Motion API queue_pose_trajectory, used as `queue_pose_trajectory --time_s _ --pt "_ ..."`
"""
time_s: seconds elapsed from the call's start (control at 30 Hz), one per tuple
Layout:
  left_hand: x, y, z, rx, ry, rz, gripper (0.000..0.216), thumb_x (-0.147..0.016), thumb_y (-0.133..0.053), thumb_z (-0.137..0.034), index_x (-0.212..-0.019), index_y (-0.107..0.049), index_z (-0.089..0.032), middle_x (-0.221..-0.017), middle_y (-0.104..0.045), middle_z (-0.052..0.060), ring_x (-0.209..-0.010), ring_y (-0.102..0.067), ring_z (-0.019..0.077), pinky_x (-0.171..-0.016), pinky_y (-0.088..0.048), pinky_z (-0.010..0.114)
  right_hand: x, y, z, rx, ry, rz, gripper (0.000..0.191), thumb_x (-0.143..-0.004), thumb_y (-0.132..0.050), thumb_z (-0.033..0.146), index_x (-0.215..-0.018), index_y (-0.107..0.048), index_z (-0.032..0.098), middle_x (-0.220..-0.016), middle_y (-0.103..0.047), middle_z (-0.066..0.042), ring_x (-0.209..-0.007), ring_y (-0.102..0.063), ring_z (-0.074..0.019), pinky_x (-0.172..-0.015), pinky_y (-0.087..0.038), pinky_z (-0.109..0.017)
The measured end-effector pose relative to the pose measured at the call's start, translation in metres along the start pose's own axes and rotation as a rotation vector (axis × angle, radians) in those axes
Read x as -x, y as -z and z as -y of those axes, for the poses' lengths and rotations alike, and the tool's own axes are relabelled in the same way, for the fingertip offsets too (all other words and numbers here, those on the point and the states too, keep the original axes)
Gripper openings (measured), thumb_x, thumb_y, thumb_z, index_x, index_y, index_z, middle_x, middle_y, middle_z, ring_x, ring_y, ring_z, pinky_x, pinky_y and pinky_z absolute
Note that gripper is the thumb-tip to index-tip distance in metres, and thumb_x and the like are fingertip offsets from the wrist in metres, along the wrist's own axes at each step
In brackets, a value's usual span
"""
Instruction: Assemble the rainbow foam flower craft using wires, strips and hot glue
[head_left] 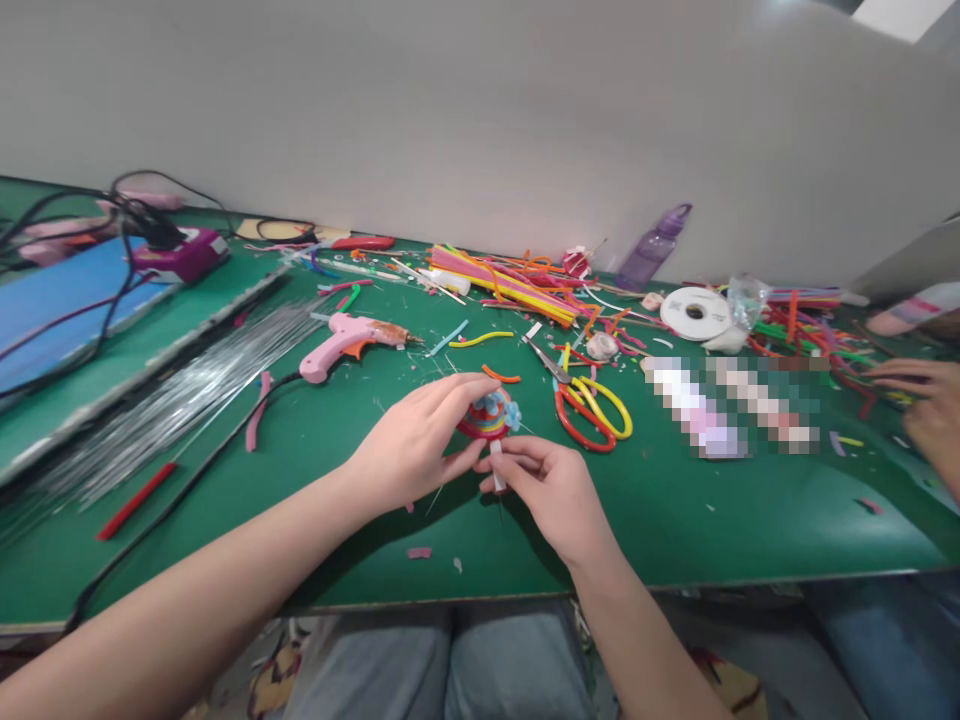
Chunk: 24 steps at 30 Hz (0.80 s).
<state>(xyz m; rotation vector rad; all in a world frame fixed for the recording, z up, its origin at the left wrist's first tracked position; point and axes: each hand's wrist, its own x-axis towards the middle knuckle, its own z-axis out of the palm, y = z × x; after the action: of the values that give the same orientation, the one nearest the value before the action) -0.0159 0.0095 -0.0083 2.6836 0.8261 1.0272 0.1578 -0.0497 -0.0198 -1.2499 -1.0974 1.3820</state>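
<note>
Green table [660, 520] with scattered scraps [420, 552], grey wall [375, 100] behind, person's left hand [409, 432] gripping colourful round piece [493, 424] (quite small) above table's near side, right hand [551, 490] pinching white strip [497, 472] just below.

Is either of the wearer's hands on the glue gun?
No, the glue gun lies on the table, while the left hand holds a craft piece and the right hand pinches a white strip.

Left hand [412, 432] on multicoloured disc [486, 423], right hand [553, 492] on white strip [499, 480]
</note>
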Motion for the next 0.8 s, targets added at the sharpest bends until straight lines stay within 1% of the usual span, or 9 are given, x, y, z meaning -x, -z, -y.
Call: queue_pose_trajectory --time_s 0.17,0.27,0.33,0.43,0.5,0.53,0.6,0.7,0.8 --pt "0.001 0.001 0.0 0.001 -0.002 0.0 0.047 -0.086 -0.055 -0.018 -0.13 -0.04 -0.015 -0.129 -0.056 0.013 -0.121 -0.053 0.0221 -0.1 -0.048 0.038 0.002 0.0 -0.001 0.006 -0.031 -0.002 0.031 -0.073 -0.074 0.038 -0.092 -0.07 0.014 -0.082 -0.076 -0.008 -0.069 -0.072 -0.0176 -0.067 -0.058 -0.028" --pt "0.0 0.001 0.001 0.004 -0.006 -0.002 0.047 -0.086 -0.055 -0.018 -0.13 -0.04 -0.015 -0.13 -0.056 0.014 -0.122 -0.053 0.0225 -0.101 -0.048 0.038 0.007 -0.001 -0.001 0.079 -0.011 -0.069 0.032 -0.074 -0.073 0.039 -0.094 -0.068 0.014 -0.082 -0.075 -0.007 -0.072 -0.072 -0.0179 -0.068 -0.058 -0.027" --pt "-0.001 0.001 0.001 0.009 -0.008 -0.002 0.046 -0.086 -0.055 -0.018 -0.13 -0.04 -0.015 -0.13 -0.056 0.014 -0.122 -0.053 0.023 -0.101 -0.048 0.039 0.012 -0.002 -0.001 0.228 0.082 -0.186 0.029 -0.079 -0.068 0.038 -0.094 -0.067 0.014 -0.083 -0.074 -0.007 -0.072 -0.071 -0.017 -0.067 -0.057 -0.027" --pt "-0.001 0.001 0.001 0.022 -0.012 -0.004 0.046 -0.086 -0.055 -0.018 -0.13 -0.04 -0.017 -0.131 -0.056 0.014 -0.123 -0.052 0.0235 -0.102 -0.047 0.04 0.019 -0.003 0.001 0.592 0.406 -0.391 0.021 -0.084 -0.063 0.032 -0.095 -0.067 0.016 -0.081 -0.072 -0.006 -0.07 -0.067 -0.0148 -0.068 -0.054 -0.027" --pt "-0.001 0.001 0.0 0.027 -0.013 -0.009 0.046 -0.086 -0.055 -0.017 -0.13 -0.04 -0.017 -0.13 -0.057 0.014 -0.123 -0.053 0.0235 -0.102 -0.047 0.04 0.022 -0.005 0.002 0.803 0.612 -0.455 0.015 -0.086 -0.061 0.028 -0.093 -0.068 0.016 -0.075 -0.069 -0.004 -0.066 -0.063 -0.0135 -0.068 -0.051 -0.026" --pt "-0.001 0.001 0.0 0.027 -0.013 -0.011 0.046 -0.086 -0.055 -0.017 -0.13 -0.04 -0.017 -0.13 -0.057 0.014 -0.122 -0.053 0.0236 -0.102 -0.047 0.04 0.022 -0.006 0.003 0.875 0.677 -0.467 0.014 -0.087 -0.06 0.026 -0.09 -0.069 0.016 -0.072 -0.067 -0.003 -0.064 -0.061 -0.013 -0.067 -0.049 -0.026" --pt "-0.002 0.001 -0.001 0.027 -0.012 -0.014 0.046 -0.086 -0.055 -0.017 -0.13 -0.04 -0.017 -0.129 -0.057 0.014 -0.121 -0.054 0.0238 -0.101 -0.048 0.041 0.021 -0.009 0.003 0.969 0.72 -0.477 0.014 -0.089 -0.058 0.025 -0.086 -0.069 0.016 -0.067 -0.064 -0.002 -0.061 -0.057 -0.0122 -0.063 -0.045 -0.025" --pt "-0.002 0.0 -0.001 0.032 -0.011 -0.015 0.047 -0.086 -0.056 -0.017 -0.129 -0.04 -0.018 -0.129 -0.057 0.014 -0.121 -0.054 0.0241 -0.101 -0.048 0.042 0.018 -0.014 0.003 1.066 0.719 -0.51 0.017 -0.089 -0.058 0.026 -0.083 -0.07 0.016 -0.063 -0.061 -0.001 -0.057 -0.054 -0.0118 -0.058 -0.04 -0.025" --pt "-0.001 0.0 0.0 0.034 -0.009 -0.013 0.047 -0.086 -0.056 -0.016 -0.13 -0.04 -0.017 -0.129 -0.057 0.014 -0.121 -0.053 0.0241 -0.101 -0.047 0.042 0.015 -0.018 0.001 1.115 0.714 -0.527 0.018 -0.09 -0.057 0.025 -0.083 -0.071 0.016 -0.063 -0.061 -0.001 -0.056 -0.053 -0.0118 -0.057 -0.038 -0.025"
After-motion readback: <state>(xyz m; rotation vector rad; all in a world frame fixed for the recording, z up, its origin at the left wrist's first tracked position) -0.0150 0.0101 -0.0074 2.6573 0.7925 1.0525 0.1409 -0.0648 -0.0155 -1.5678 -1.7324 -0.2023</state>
